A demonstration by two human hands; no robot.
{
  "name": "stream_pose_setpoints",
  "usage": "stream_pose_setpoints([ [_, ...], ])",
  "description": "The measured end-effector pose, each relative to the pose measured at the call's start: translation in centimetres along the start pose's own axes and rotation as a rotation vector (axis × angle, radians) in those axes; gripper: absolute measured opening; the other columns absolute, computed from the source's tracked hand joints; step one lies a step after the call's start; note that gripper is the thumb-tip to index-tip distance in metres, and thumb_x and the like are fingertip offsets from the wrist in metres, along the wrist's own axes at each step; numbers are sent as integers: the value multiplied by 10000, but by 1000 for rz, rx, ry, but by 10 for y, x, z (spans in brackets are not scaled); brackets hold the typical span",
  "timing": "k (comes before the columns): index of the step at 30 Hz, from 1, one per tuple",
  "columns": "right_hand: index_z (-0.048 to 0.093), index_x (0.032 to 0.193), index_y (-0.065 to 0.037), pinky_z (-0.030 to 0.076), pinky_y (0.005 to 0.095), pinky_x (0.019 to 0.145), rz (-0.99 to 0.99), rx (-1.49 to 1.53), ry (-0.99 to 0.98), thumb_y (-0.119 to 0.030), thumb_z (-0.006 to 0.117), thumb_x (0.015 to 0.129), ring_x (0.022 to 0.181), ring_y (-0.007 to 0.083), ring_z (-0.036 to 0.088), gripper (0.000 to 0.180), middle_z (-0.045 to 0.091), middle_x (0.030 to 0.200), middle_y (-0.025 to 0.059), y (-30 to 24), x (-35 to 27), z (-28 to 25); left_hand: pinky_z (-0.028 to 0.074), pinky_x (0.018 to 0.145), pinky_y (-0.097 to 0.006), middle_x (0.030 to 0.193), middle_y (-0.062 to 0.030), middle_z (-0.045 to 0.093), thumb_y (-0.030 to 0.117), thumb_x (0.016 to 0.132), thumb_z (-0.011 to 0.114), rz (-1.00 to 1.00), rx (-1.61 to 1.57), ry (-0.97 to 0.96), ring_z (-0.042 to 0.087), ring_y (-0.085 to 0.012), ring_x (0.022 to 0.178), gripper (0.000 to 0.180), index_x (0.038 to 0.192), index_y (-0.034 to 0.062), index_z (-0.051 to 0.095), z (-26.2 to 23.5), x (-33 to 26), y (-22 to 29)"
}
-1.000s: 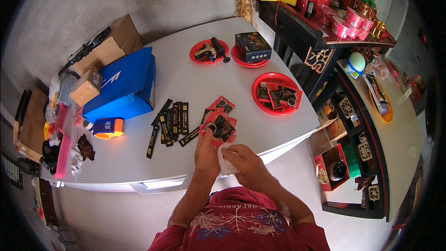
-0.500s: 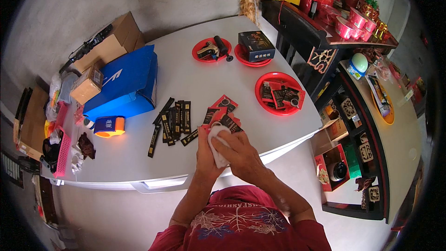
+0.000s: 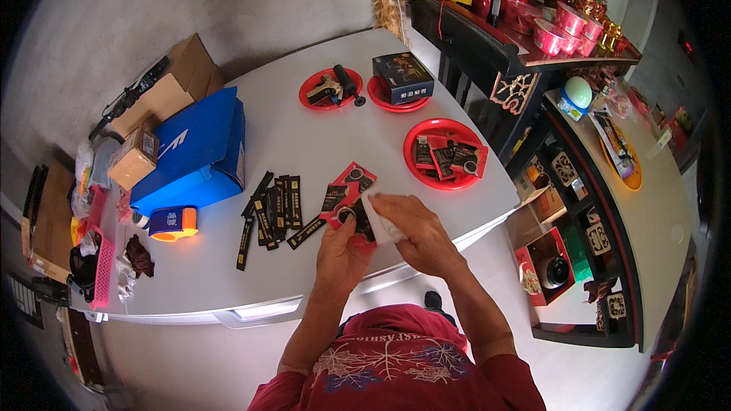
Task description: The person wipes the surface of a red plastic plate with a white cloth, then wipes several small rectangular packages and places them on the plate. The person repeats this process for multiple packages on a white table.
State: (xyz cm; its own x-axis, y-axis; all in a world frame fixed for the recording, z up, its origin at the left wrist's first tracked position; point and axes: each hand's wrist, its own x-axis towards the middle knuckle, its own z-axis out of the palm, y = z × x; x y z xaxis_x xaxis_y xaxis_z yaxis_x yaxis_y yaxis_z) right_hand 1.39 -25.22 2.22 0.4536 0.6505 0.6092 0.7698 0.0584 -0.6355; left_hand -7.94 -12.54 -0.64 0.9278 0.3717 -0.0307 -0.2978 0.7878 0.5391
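Observation:
My left hand (image 3: 339, 260) is closed on a red and black sachet (image 3: 363, 242) with a cup printed on it, held over the table's near edge. My right hand (image 3: 423, 234) presses a folded white cloth (image 3: 381, 219) against the sachet's right side; the fingers on the cloth are partly hidden. Just beyond, similar sachets (image 3: 355, 174) lie in a loose pile. Left of them are several slim black stick packets (image 3: 279, 205). More red and black sachets (image 3: 445, 154) rest on a red plate (image 3: 411, 169) at the right.
Farther back, one red plate (image 3: 308, 96) bears a black-and-tan device, and another (image 3: 379, 94) a dark box (image 3: 402, 78). A blue box (image 3: 190, 154), cardboard boxes (image 3: 181, 80) and a pink basket (image 3: 103, 278) line the left. At the right stands an open shelf unit (image 3: 567, 217).
My right hand and the cloth have moved right, exposing more of the sachet in my left hand. The whole view has shifted slightly.

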Motion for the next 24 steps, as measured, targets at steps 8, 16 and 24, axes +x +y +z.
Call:
stream_pose_setpoints([
  [8, 609, 1119, -56, 498, 389, 818, 44, -188, -146, 153, 545, 599, 1007, 329, 562, 564, 599, 1122, 135, -15, -19, -34, 504, 838, -465, 1185, -89, 579, 176, 978, 414, -48, 85, 44, 594, -231, 1039, 310, 1269, 75, 447, -15, -2, 6],
  [16, 576, 1148, -59, 509, 363, 711, -78, -445, 41, -41, 644, 646, 895, 298, 517, 507, 513, 1162, 114, -17, -2, 39, 438, 950, -367, 1251, -49, 521, 388, 1010, 256, -135, -19, 50, 511, -190, 1148, 442, 1269, 96, 463, 11, -4, 1],
  [24, 594, 1140, -54, 498, 366, 772, 20, -236, -374, 59, 612, 643, 930, 324, 527, 510, 526, 1173, 124, -25, -45, 15, 484, 902, -417, 1186, -124, 576, 342, 994, 345, -27, 81, 36, 573, -256, 1077, 411, 1281, 68, 452, -16, -4, -2],
])
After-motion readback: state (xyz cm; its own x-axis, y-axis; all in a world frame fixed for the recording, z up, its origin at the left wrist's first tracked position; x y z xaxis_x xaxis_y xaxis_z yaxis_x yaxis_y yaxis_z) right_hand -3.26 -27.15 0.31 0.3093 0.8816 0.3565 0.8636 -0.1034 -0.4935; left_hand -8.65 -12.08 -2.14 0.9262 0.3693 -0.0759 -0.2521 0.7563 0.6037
